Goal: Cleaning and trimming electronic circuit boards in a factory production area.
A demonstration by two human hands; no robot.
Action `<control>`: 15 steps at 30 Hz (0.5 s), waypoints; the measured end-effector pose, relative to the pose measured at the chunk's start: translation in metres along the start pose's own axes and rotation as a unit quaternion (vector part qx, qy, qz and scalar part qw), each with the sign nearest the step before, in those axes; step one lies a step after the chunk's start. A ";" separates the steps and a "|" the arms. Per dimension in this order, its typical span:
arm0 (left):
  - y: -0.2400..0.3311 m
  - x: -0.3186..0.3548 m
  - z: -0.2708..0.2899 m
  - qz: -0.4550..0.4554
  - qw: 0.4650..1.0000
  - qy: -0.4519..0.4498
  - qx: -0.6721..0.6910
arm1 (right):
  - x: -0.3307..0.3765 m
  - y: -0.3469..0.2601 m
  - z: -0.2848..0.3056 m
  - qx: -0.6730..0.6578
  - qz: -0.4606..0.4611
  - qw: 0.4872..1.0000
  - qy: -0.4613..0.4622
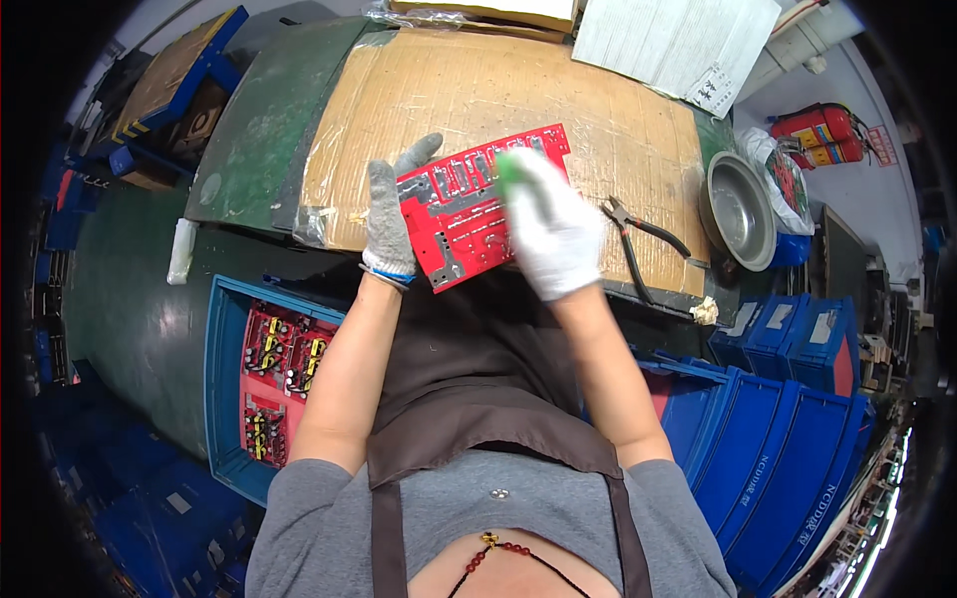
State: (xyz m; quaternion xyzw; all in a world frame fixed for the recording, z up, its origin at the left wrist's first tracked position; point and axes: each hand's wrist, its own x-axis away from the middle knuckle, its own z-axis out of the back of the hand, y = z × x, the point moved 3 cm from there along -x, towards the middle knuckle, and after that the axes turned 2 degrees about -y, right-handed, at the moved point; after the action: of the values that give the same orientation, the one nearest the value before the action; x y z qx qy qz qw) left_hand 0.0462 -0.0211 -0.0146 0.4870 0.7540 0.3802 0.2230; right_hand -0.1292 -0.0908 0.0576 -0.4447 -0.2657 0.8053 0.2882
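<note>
Over the cardboard sheet [558,110] on the bench, my left hand [389,214] in its grey glove is clamped on the left edge of the red circuit board [469,204], fingers flat on top, pinning it down. The right hand [550,234], white glove, is over the board's right half and blurred; it looks closed round something green [510,164] at the fingertips, but I can't tell what it is. My read is the board's face is being worked over while held steady, so the next bit calls for keeping that left grip firm and the board flat. Black-handled pliers [638,234] lie just right of the board, a metal bowl [740,209] further right. Near left, a blue bin [224,389] holds more red boards; stacked blue bins [788,448] near right, a fire extinguisher [822,135] far right.
</note>
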 end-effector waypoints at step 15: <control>-0.010 -0.016 0.005 -0.013 0.992 -0.032 0.125 | 0.080 -0.072 -0.041 0.102 0.123 0.975 -0.155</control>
State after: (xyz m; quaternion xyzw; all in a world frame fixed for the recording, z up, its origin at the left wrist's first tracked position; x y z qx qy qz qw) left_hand 0.0508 -0.0361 -0.0266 0.5136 0.7941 0.2642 0.1894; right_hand -0.1127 0.0221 0.0427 -0.3122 -0.1670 0.9166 0.1856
